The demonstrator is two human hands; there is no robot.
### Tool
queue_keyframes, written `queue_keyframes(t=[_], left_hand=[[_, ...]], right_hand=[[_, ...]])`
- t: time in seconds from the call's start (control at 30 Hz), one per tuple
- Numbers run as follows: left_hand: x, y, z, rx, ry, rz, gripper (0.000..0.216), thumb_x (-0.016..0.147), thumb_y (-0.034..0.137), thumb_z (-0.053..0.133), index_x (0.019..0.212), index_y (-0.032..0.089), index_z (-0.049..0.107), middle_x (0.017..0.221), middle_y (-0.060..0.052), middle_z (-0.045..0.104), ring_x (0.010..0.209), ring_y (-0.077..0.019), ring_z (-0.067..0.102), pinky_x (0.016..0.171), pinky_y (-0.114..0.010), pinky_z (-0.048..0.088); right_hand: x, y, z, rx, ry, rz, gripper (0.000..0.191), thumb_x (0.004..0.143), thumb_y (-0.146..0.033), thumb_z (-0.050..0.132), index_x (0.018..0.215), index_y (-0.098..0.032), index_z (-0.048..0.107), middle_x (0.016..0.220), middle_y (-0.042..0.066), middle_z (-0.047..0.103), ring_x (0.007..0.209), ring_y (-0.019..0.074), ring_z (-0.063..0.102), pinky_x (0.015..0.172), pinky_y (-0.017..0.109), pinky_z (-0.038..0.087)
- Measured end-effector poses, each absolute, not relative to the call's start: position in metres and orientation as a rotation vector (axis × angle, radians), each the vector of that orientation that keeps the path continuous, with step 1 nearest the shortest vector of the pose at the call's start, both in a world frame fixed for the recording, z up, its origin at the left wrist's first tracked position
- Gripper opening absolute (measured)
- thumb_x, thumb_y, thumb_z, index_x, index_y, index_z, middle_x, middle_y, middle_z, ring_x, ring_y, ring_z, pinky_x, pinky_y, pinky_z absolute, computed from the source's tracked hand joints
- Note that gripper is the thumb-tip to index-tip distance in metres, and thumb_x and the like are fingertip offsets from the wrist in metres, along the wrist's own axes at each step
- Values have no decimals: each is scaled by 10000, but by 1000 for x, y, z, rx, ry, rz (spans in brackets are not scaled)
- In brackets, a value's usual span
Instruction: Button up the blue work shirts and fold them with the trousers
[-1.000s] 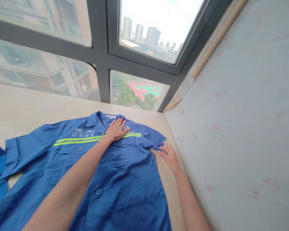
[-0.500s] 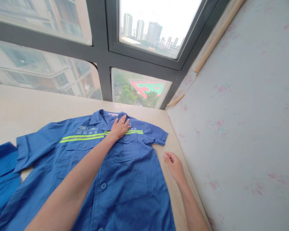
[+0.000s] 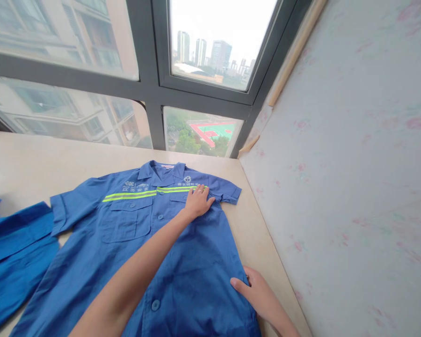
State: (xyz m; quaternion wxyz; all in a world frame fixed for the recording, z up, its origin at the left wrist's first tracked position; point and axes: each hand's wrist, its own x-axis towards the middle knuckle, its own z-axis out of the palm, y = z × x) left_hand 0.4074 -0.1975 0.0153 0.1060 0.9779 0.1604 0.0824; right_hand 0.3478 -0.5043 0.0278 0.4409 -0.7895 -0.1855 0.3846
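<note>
A blue short-sleeved work shirt (image 3: 192, 262) lies spread front side up, collar toward the window, with yellow-green stripes across the chest and buttons down the middle. My left hand (image 3: 198, 202) rests flat on its chest by the stripe and pocket on the right, fingers stretched out. Down at the shirt's right side edge is my right hand (image 3: 261, 292), thumb on top of the cloth and the other fingers partly hidden under the edge.
Brighter blue folded cloth (image 3: 17, 252) lies at the left by the shirt's sleeve. The pale sill (image 3: 73, 154) meets a grey-framed window (image 3: 150, 93) behind and a flowered wall (image 3: 337, 164) on the right.
My left hand has slid right and slightly down from near the collar to the chest pocket. My right hand has moved down from beside the sleeve onto the shirt's side edge.
</note>
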Motion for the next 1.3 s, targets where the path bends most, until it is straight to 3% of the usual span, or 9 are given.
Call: queue_keyframes(t=[0.13, 0.3, 0.47, 0.6, 0.77, 0.87, 1.0, 1.13, 1.3], left_hand=[[401, -224, 4, 2876, 409, 117, 817, 912, 689, 286, 1523, 147, 315, 1599, -165, 244, 1495, -324, 160, 1194, -564, 63], [399, -224, 4, 2871, 316, 36, 1020, 791, 852, 284, 1544, 164, 267, 1611, -179, 184, 1499, -368, 93, 1167, -619, -10], [385, -224, 6, 2901, 67, 49, 990, 807, 834, 306, 1535, 163, 284, 1606, -179, 199, 1498, -353, 120, 1164, -626, -2], [369, -229, 7, 2920, -99, 135, 864, 897, 739, 258, 1526, 147, 298, 1593, -173, 250, 1492, -302, 186, 1187, -582, 39], [349, -236, 9, 2950, 138, 272, 757, 961, 640, 180, 1497, 140, 369, 1581, -154, 296, 1492, -275, 195, 1205, -516, 122], [332, -237, 7, 2985, 357, 330, 780, 947, 657, 221, 1489, 121, 386, 1574, -182, 295, 1491, -301, 193, 1200, -545, 107], [311, -235, 2, 2967, 524, 289, 806, 926, 685, 253, 1487, 124, 398, 1558, -198, 320, 1475, -326, 235, 1187, -573, 135], [302, -236, -1, 2940, 540, 295, 783, 935, 675, 221, 1492, 153, 395, 1571, -170, 307, 1473, -316, 247, 1189, -560, 152], [301, -236, -3, 2917, 536, 325, 753, 945, 661, 211, 1489, 176, 404, 1573, -150, 313, 1478, -294, 241, 1197, -535, 160]], right_hand=[[323, -528, 30, -1863, -453, 1116, 633, 716, -763, 609, 904, -163, 685, 853, 77, 706, 871, 272, 654, 772, 341, 523], [300, -545, 30, -1752, -410, 1202, 694, 686, -804, 599, 986, -182, 675, 809, 62, 696, 819, 262, 666, 758, 355, 535], [303, -545, 31, -1830, -448, 1101, 622, 729, -681, 643, 1109, -189, 639, 957, 88, 712, 888, 261, 673, 822, 382, 535], [346, -523, 20, -2013, -398, 677, 671, 745, -595, 633, 1246, -156, 548, 1173, 157, 656, 1024, 256, 655, 921, 383, 506], [431, -463, 16, -2266, -415, 270, 633, 810, -425, 572, 1348, -113, 456, 1384, 189, 523, 1215, 270, 568, 1019, 386, 445], [472, -428, 29, -2624, -475, 10, 610, 882, -405, 520, 1359, -31, 451, 1372, 257, 507, 1309, 318, 474, 1058, 393, 397], [510, -390, 47, -2662, -605, -19, 466, 973, -351, 391, 1345, -95, 505, 1421, 208, 487, 1349, 291, 427, 1072, 372, 359], [540, -354, 55, -2674, -784, 114, 339, 1004, -271, 367, 1180, -156, 632, 1262, 124, 635, 1198, 216, 563, 997, 324, 417], [567, -318, 58, -2724, -932, 293, 285, 970, -398, 545, 1050, -145, 651, 1092, 68, 675, 1004, 196, 641, 915, 410, 503]])
